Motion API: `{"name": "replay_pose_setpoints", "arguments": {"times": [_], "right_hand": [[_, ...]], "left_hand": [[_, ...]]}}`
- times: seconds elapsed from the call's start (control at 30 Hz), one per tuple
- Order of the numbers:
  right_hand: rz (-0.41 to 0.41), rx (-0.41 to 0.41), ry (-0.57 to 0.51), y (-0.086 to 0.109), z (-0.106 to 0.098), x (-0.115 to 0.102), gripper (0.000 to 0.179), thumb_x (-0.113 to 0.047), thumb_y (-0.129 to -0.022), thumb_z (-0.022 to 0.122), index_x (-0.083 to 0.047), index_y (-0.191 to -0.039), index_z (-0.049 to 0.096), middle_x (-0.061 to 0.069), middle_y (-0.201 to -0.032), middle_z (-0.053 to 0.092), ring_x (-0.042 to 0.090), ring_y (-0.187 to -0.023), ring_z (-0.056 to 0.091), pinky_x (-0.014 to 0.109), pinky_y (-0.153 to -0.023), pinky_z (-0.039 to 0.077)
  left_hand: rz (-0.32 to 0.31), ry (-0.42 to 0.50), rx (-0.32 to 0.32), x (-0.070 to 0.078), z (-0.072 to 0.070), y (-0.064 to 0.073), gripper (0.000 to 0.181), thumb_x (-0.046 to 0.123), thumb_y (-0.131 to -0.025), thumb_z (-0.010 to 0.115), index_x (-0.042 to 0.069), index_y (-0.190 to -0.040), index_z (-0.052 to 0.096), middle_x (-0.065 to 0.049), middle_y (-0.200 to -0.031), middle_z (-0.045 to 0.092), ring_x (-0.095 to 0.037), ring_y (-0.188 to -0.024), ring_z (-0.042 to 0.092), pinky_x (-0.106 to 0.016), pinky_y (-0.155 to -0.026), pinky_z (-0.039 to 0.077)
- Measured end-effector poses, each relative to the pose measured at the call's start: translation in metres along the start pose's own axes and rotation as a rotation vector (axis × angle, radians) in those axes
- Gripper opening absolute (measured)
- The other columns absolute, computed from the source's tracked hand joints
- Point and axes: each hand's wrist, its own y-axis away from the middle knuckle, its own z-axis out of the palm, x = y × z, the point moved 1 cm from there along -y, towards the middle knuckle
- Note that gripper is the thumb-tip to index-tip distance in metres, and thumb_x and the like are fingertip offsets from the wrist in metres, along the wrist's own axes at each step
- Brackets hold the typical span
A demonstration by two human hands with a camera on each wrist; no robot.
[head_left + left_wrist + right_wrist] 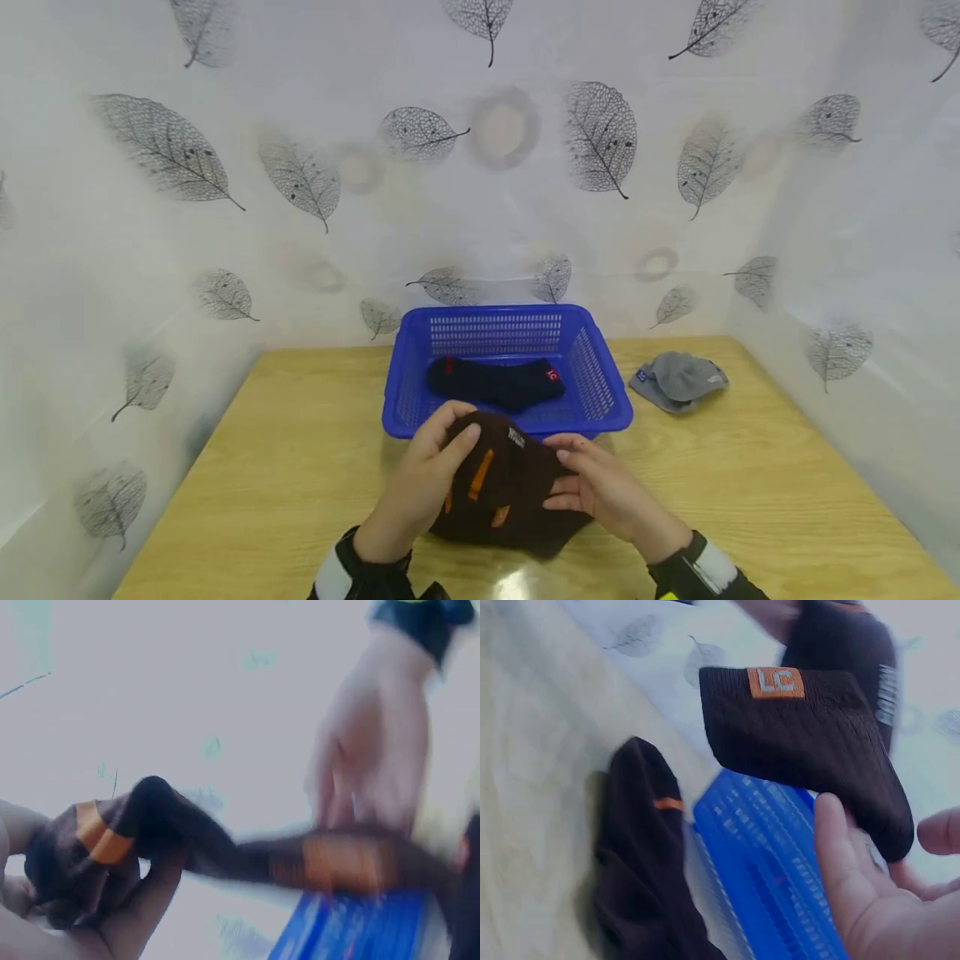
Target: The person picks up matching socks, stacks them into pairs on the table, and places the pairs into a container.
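Dark brown socks with orange patches (501,483) are bunched between both hands, just in front of the blue basket. My left hand (423,483) grips the bunch at its upper left, thumb on the near side. At the right edge, my right hand (600,492) pinches a brown sock with its lower fingers spread. The right wrist view shows that sock with an orange LC patch (776,682), its narrow end between fingers and thumb. Another brown sock (641,862) hangs lower left there. White lettering marks the sock part (840,652) by the left hand.
The blue plastic basket (491,313) stands at the back of the wooden table (300,467), with dark socks with red tags (495,382) inside. Right of it lie grey socks (678,381) with a blue tag. Leaf-patterned white sheeting (360,208) encloses the back and sides.
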Motion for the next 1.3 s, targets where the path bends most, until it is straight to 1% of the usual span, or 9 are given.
{"name": "replay_pose_setpoints", "arguments": {"times": [0.13,0.27,0.43,0.57,0.67,0.77,1.03,1.13,1.3], "right_hand": [[0.022,-0.063,0.019,-0.003,0.012,0.007,0.048,-0.027,-0.112,0.039,-0.002,-0.151,0.029,0.001,-0.125,0.066,0.019,-0.107,0.069,0.040,-0.093,0.056],[0.037,-0.160,0.024,-0.005,0.019,0.014,0.069,-0.027,-0.111,0.041,0.009,-0.158,0.005,0.008,-0.136,0.062,0.022,-0.118,0.065,0.039,-0.095,0.054],[0.052,-0.169,0.118,-0.004,0.017,0.020,0.059,-0.005,-0.098,0.062,0.014,-0.148,0.036,0.009,-0.126,0.067,0.019,-0.111,0.066,0.034,-0.089,0.057],[0.009,-0.153,0.151,0.004,0.003,0.019,0.032,0.000,-0.096,0.059,0.003,-0.128,0.061,0.000,-0.113,0.071,0.012,-0.102,0.068,0.030,-0.088,0.056],[-0.034,-0.146,0.117,0.012,-0.012,0.013,0.028,-0.001,-0.100,0.051,-0.015,-0.120,0.064,-0.005,-0.104,0.069,0.009,-0.096,0.067,0.032,-0.088,0.057],[-0.072,-0.117,0.093,0.019,-0.025,0.004,0.030,-0.003,-0.105,0.045,-0.022,-0.119,0.063,-0.006,-0.100,0.066,0.009,-0.093,0.066,0.034,-0.086,0.058],[-0.146,0.044,0.183,0.033,-0.040,-0.016,0.019,-0.006,-0.109,0.047,-0.017,-0.117,0.060,-0.008,-0.107,0.068,0.007,-0.095,0.066,0.029,-0.081,0.058],[-0.155,0.145,0.243,0.036,-0.039,-0.020,0.017,-0.006,-0.108,0.050,-0.018,-0.119,0.056,-0.008,-0.100,0.067,0.007,-0.089,0.064,0.026,-0.076,0.057],[-0.163,0.286,0.372,0.037,-0.036,-0.024,0.026,-0.008,-0.106,0.054,-0.029,-0.120,0.055,-0.010,-0.072,0.047,0.005,-0.070,0.051,0.020,-0.058,0.044]], "left_hand": [[-0.077,0.176,0.005,0.007,0.013,-0.005,0.015,0.006,-0.109,0.040,-0.006,-0.116,0.045,-0.006,-0.110,0.059,-0.014,-0.091,0.062,-0.026,-0.075,0.053],[-0.071,0.269,0.010,0.013,0.018,-0.005,0.010,0.007,-0.110,0.039,0.002,-0.114,0.046,-0.006,-0.116,0.060,-0.015,-0.097,0.065,-0.028,-0.077,0.056],[0.000,0.277,-0.002,0.019,0.015,-0.001,0.008,0.009,-0.110,0.043,0.005,-0.114,0.049,-0.004,-0.113,0.061,-0.014,-0.096,0.065,-0.028,-0.078,0.057],[0.049,0.246,0.011,0.020,0.004,0.003,0.009,0.011,-0.110,0.044,0.006,-0.114,0.050,-0.004,-0.108,0.060,-0.013,-0.091,0.064,-0.027,-0.075,0.057],[0.030,0.224,0.042,0.019,-0.007,0.005,0.008,0.012,-0.110,0.045,0.007,-0.114,0.051,-0.004,-0.107,0.060,-0.013,-0.090,0.064,-0.028,-0.075,0.057],[0.000,0.204,0.083,0.015,-0.016,0.007,0.008,0.010,-0.110,0.045,0.009,-0.113,0.052,-0.004,-0.108,0.061,-0.013,-0.091,0.065,-0.028,-0.075,0.057],[-0.045,0.060,0.157,0.003,-0.032,0.011,0.010,0.003,-0.109,0.043,-0.002,-0.115,0.049,-0.008,-0.104,0.061,-0.015,-0.087,0.065,-0.030,-0.070,0.057],[-0.057,-0.126,0.143,-0.002,-0.038,0.012,0.012,0.000,-0.108,0.044,-0.007,-0.117,0.049,-0.015,-0.102,0.065,-0.016,-0.085,0.067,-0.029,-0.070,0.058],[-0.106,-0.412,0.088,-0.008,-0.046,0.013,0.022,0.003,-0.109,0.045,-0.003,-0.129,0.047,-0.015,-0.092,0.066,-0.016,-0.079,0.065,-0.028,-0.067,0.055]]}}
